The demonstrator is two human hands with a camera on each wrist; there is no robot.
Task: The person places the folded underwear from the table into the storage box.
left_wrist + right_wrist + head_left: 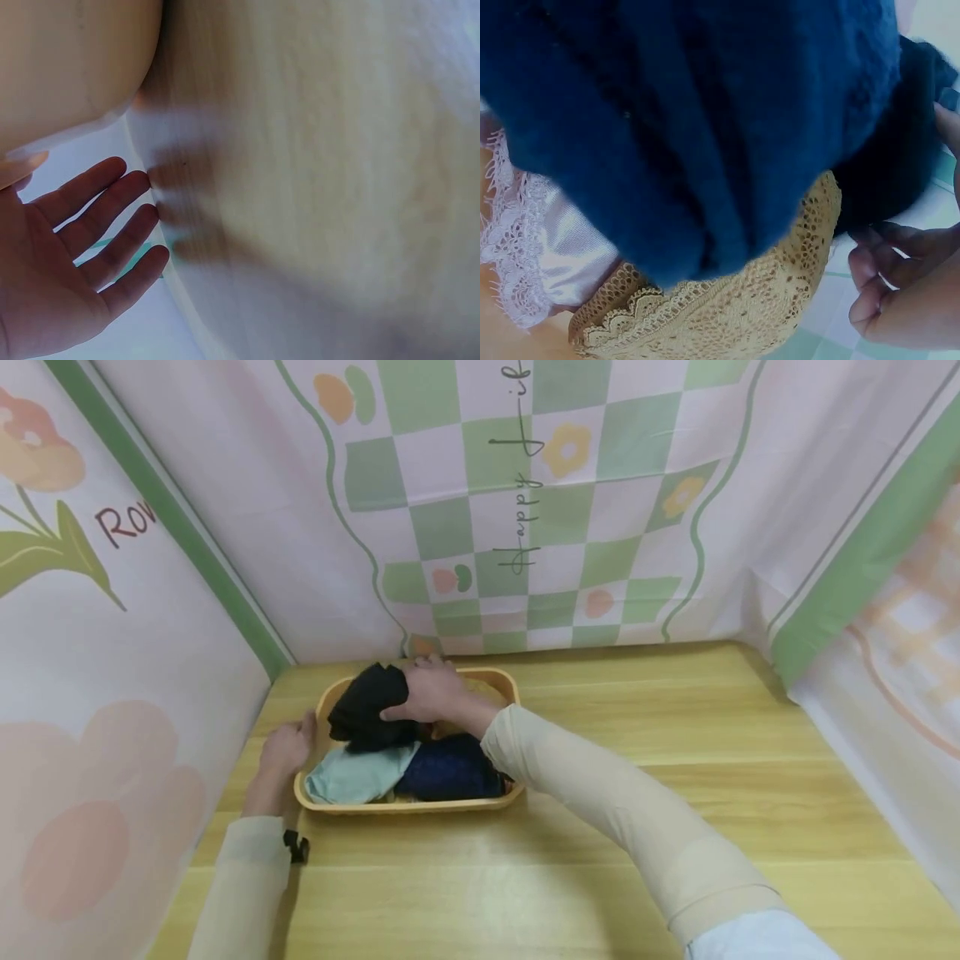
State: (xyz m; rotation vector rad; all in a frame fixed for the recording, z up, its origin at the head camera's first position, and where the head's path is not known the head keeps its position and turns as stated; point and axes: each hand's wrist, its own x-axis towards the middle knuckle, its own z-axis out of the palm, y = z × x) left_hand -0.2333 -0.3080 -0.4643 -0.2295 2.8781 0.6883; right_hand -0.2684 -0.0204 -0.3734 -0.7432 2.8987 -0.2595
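An orange basket (405,807) of folded cloth pieces stands on the table. My right hand (435,689) grips a folded black cloth (367,702) over the basket's back left part; its fingers and thumb close on the cloth's edge in the right wrist view. At the basket's left end is my left hand (285,747), its thumb at the rim and its fingers (112,199) extended and spread below it. A light green cloth (360,775) and a navy cloth (453,768) lie along the basket's front. Yellow lace cloth (727,322) and white lace-edged cloth (574,232) show beside the navy one.
The wooden table (637,735) extends to the right and front of the basket. A checked curtain (555,527) hangs behind it, close to the basket's back rim. A white printed curtain (135,693) borders the table on the left, near my left hand.
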